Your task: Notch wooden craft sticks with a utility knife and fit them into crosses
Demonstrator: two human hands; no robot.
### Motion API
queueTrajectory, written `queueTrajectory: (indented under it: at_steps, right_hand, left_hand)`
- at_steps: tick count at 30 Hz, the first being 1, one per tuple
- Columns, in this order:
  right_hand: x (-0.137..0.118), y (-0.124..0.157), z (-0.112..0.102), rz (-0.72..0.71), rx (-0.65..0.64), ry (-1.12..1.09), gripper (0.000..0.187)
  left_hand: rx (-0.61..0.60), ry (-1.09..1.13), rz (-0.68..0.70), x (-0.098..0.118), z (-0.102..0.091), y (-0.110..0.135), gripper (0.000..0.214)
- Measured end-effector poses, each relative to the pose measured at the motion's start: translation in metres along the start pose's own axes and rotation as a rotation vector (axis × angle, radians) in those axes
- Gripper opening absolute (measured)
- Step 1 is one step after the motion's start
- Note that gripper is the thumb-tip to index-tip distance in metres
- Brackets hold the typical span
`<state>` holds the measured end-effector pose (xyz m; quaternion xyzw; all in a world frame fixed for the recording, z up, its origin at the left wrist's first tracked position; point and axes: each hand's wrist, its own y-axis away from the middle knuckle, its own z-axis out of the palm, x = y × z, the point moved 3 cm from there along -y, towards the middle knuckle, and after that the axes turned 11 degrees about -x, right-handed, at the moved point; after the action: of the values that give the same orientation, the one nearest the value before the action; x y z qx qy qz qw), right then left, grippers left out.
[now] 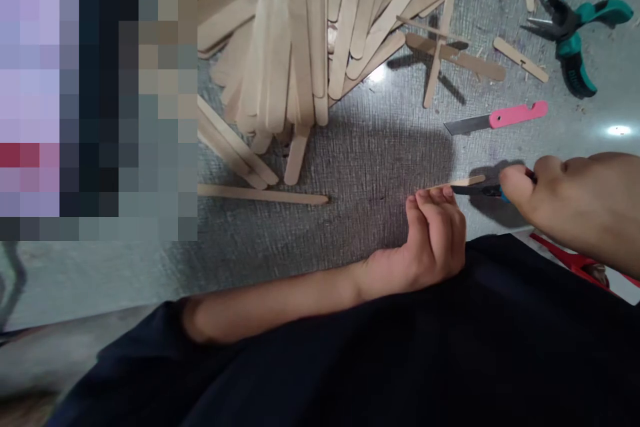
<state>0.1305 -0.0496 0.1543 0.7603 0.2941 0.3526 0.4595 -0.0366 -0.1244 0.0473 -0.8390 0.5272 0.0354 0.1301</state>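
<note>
My left hand (435, 233) is near the table edge, its fingers closed on a thin wooden craft stick (473, 181). The stick's rounded end points right, past my fingertips. From the right, my right hand (530, 183) grips pliers with narrow dark jaws (475, 191) and a bit of blue handle showing. Those jaws lie against or just beside the stick, close to my left fingertips; I cannot tell whether they are closed on it. Most of the handle is hidden in my right palm. Above them lies a pink-handled knife (520, 115), its blade pointing left.
A large heap of craft sticks (275, 47) covers the upper middle of the table (370, 167). Crossed sticks (440, 47) and a notched stick (520, 59) lie right of it. Teal-handled pliers (570, 33) rest at upper right. A red object (570, 257) shows below my right wrist.
</note>
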Motion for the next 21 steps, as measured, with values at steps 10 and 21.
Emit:
queueTrajectory:
  at_steps: [10, 21]
  right_hand:
    - [0.0, -0.002, -0.001, -0.08, 0.022, 0.068, 0.041]
    - [0.009, -0.002, -0.004, -0.041, -0.019, -0.219, 0.037]
  left_hand:
    - [0.207, -0.139, 0.025, -0.016, 0.006, -0.004, 0.026]
    - [0.183, -0.3, 0.214, -0.021, 0.005, -0.003, 0.022]
